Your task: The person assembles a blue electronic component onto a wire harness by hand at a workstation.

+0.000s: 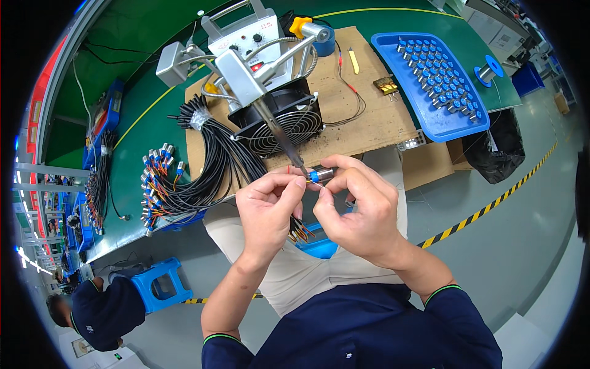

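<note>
A small metal cylindrical connector [324, 175] with a blue end sits between my hands, under the tip of a soldering iron [284, 138] held in a stand. My right hand [364, 206] is closed around the connector's metal body. A thin bright strand [316, 184] runs from near its thumb to the blue end. My left hand [269, 206] pinches a thin coloured wire at the blue end; its fingertips partly hide the wire. Below, between my hands, hang several stripped cable ends [300, 231] with coloured wires.
A black fan [286, 123] stands on the brown board [369, 117], in front of the soldering station [246, 37]. Black cables [227, 154] with finished-looking blue connectors [161, 178] lie left. The blue tray [393, 46] of connectors and a spool [488, 71] are right. A co-worker [101, 313] sits lower left.
</note>
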